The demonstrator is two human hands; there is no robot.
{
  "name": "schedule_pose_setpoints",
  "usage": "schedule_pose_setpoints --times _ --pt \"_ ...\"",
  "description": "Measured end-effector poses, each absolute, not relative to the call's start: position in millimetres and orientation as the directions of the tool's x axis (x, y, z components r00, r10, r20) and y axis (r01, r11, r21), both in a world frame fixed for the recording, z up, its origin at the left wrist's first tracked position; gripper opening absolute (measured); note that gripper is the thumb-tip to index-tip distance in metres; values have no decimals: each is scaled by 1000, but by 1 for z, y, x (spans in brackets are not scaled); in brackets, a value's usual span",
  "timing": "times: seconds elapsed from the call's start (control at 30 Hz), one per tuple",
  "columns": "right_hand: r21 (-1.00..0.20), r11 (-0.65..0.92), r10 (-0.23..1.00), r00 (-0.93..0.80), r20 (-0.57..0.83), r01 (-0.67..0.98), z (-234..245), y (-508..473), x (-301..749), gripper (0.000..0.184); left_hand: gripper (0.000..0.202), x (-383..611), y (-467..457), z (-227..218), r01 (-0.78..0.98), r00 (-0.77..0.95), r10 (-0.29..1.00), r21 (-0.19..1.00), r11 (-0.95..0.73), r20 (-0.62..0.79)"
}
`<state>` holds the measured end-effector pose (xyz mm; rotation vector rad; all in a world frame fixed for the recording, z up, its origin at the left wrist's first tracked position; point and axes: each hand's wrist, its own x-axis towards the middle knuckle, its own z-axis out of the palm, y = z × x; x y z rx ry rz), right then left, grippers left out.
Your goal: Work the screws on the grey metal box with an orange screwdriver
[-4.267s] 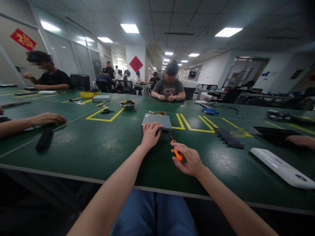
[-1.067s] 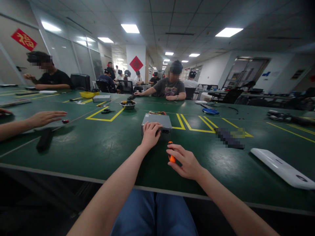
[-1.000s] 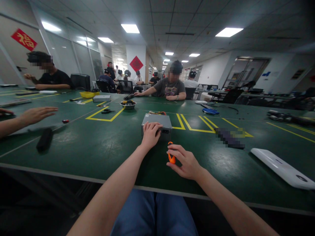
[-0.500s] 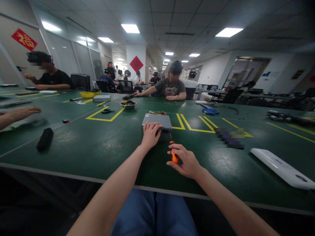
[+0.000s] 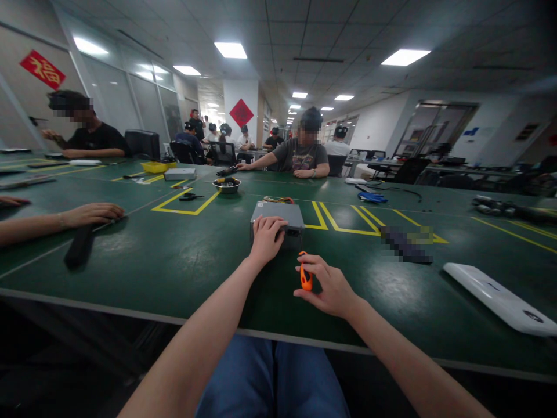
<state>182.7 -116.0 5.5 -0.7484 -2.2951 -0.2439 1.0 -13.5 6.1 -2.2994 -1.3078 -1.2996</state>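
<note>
Green workbench [image 5: 174, 273], grey metal box [image 5: 277, 212]

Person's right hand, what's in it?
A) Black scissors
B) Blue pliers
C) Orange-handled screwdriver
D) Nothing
C. The right hand pinches the orange-handled screwdriver by its handle, just in front of the gray metal box.
</note>
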Motion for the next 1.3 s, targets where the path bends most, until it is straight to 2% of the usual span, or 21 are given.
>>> schedule_pose_setpoints --times 0.07,0.27,0.43,0.67,0.97,1.2,1.3 --pt "-37 817 457 -606 651 576 6 -117 183 40 27 1 -13 6 769 224 596 236 -594 771" --pt "68 804 433 -659 615 591 10 -119 180 34 26 2 -13 5 764 215 596 248 -596 773" --pt "34 809 421 -618 664 587 9 -118 181 35 27 2 -13 6 771 217 608 248 -586 763" --pt "108 855 346 -713 609 507 10 -118 173 32 26 2 -13 6 763 210 593 248 -597 778" --pt "101 838 389 -717 579 536 8 -114 169 33 27 1 -13 5 774 215 612 250 -582 761" --pt "203 822 375 -775 508 532 6 -113 163 35 26 2 -13 5 768 203 599 254 -588 775" --pt "163 834 386 -769 510 527 5 -112 162 35 26 3 -14 6 769 204 601 253 -586 772"
